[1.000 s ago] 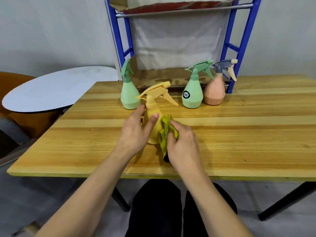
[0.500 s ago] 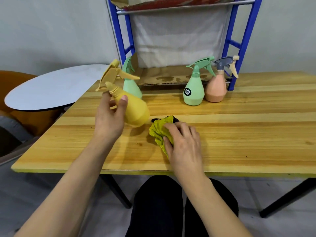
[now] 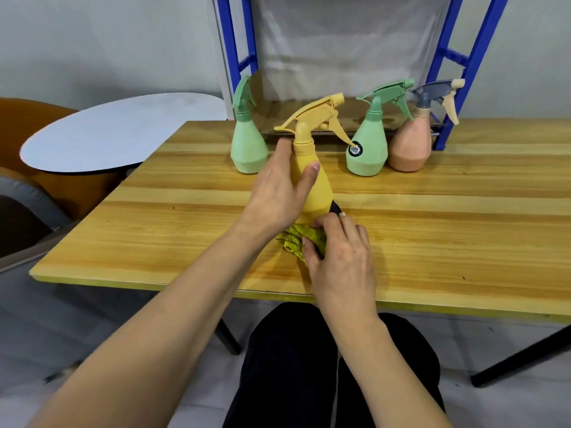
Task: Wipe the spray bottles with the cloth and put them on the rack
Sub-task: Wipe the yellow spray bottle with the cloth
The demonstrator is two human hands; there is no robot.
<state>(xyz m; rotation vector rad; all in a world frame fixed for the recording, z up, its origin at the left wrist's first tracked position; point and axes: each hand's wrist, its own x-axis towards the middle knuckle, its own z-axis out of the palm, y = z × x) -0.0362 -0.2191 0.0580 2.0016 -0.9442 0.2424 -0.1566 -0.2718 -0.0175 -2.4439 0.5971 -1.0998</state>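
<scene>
Head view, only 1 camera. Half a second back: yellow spray bottle (image 3: 312, 177) lifted and tipped off to the left, cloth pressed flat on the table. Now: bottle brought back upright in front of the body, left hand (image 3: 278, 196) wrapped around its neck and shoulder, thumb across the front. Right hand (image 3: 338, 257) just below and to the right of that, fingers curled into the yellow-green cloth (image 3: 301, 240), cloth bunched against the bottle's base. Probably the bottom of the bottle being wiped, so this first bottle not yet ready for the rack.

Beyond the left hand: 2 green spray bottles (image 3: 248, 143) (image 3: 369, 149) and 1 peach spray bottle (image 3: 411, 143), standing untouched on the wooden table (image 3: 463, 236), blue rack (image 3: 469, 57) just behind them.

Hard to make out: bottle's base, hidden by both hands; whether it touches the table, impossible to tell. Dark patch beside the right hand's fingers, unclear. Rack's upper shelves cut off at the top edge.
</scene>
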